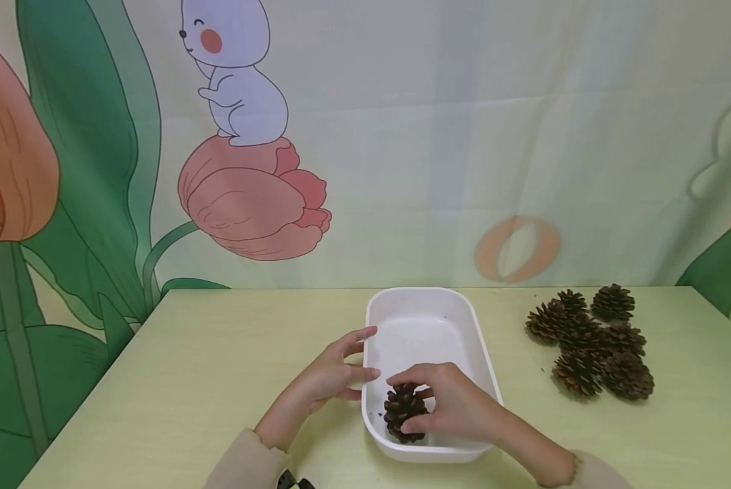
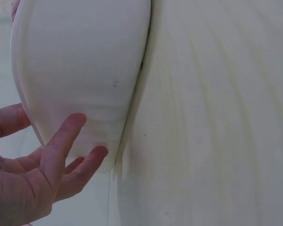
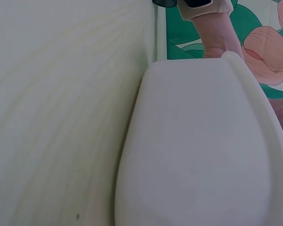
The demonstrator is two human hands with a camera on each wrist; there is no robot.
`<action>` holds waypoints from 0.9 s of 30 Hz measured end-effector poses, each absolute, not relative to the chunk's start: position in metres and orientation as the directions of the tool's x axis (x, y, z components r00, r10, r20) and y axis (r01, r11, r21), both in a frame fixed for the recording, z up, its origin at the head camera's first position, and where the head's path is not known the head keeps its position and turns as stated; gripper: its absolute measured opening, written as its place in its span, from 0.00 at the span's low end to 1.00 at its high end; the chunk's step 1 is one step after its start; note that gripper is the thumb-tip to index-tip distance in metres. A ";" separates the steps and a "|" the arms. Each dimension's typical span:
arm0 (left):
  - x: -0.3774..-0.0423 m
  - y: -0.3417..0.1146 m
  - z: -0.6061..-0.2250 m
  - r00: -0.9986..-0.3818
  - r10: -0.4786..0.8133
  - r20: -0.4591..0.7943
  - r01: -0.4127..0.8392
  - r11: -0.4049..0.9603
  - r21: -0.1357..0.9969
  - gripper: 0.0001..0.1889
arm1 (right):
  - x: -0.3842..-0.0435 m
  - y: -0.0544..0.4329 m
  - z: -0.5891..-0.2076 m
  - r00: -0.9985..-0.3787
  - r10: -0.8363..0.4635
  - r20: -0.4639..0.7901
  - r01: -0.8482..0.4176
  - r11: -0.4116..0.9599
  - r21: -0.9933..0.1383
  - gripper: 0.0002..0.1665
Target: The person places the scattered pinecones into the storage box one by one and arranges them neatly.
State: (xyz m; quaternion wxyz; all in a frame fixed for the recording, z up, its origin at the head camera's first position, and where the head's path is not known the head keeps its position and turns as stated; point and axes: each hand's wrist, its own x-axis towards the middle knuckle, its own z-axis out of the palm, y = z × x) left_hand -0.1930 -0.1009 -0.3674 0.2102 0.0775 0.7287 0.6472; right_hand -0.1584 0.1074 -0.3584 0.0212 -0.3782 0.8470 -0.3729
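Observation:
In the head view, my right hand (image 1: 454, 407) grips a brown pine cone (image 1: 405, 411) between thumb and fingers, inside the near end of a white plastic tub (image 1: 480, 339). My left hand (image 1: 335, 373) is at the tub's left side with its fingers spread. Two fingertips reach over the rim, while in the left wrist view other left-hand fingers (image 2: 61, 146) lie against the outer wall of the tub (image 2: 85, 52). The right wrist view is mostly filled by the tub's outer side (image 3: 193, 141); the pine cone is hidden there.
A cluster of several pine cones (image 1: 592, 343) lies on the pale table (image 1: 219, 367) to the right of the tub. Behind the table hangs a printed curtain (image 1: 390, 170) with flowers and a white animal. A small dark object (image 1: 293, 481) shows by the left sleeve.

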 end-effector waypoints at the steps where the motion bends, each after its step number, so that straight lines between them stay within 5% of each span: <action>1: -0.193 -0.101 -0.368 -0.900 0.384 -0.207 -0.160 0.152 0.975 0.35 | -0.158 0.106 -0.359 -0.712 -0.660 0.239 -0.623 0.436 -0.650 0.26; 27: -0.194 -0.101 -0.368 -0.898 0.386 -0.211 -0.169 0.141 0.975 0.35 | -0.160 0.103 -0.364 -0.724 -0.683 0.097 -0.427 0.333 -0.841 0.26</action>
